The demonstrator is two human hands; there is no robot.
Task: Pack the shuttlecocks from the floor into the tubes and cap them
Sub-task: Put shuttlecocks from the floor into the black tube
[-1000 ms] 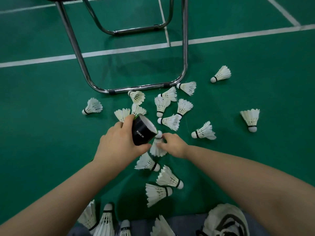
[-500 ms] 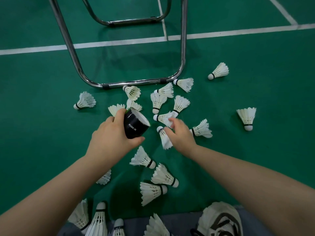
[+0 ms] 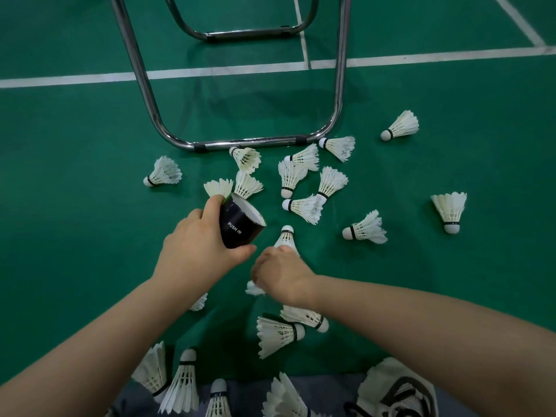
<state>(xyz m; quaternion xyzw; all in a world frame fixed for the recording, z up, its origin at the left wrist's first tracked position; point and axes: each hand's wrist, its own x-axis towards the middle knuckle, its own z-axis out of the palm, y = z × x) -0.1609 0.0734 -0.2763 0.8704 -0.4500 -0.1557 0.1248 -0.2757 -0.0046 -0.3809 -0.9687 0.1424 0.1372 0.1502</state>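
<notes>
My left hand grips a black tube marked PUSH IN, its open white mouth tilted up and to the right. My right hand is curled over two white shuttlecocks: one shuttlecock sticks out ahead of the knuckles with its cork pointing away, a second shuttlecock shows only its feathers under the palm. Several more shuttlecocks lie scattered on the green floor, one cluster beyond the tube and two just below my right wrist.
A chrome chair frame stands on the floor right behind the far shuttlecocks. White court lines cross the green floor. A shoe and several more shuttlecocks sit at the bottom edge near my legs.
My right hand moved back toward me and to the left, carrying one shuttlecock, and closed over a second one lying nearer. The tube in my left hand stayed about where it was.
</notes>
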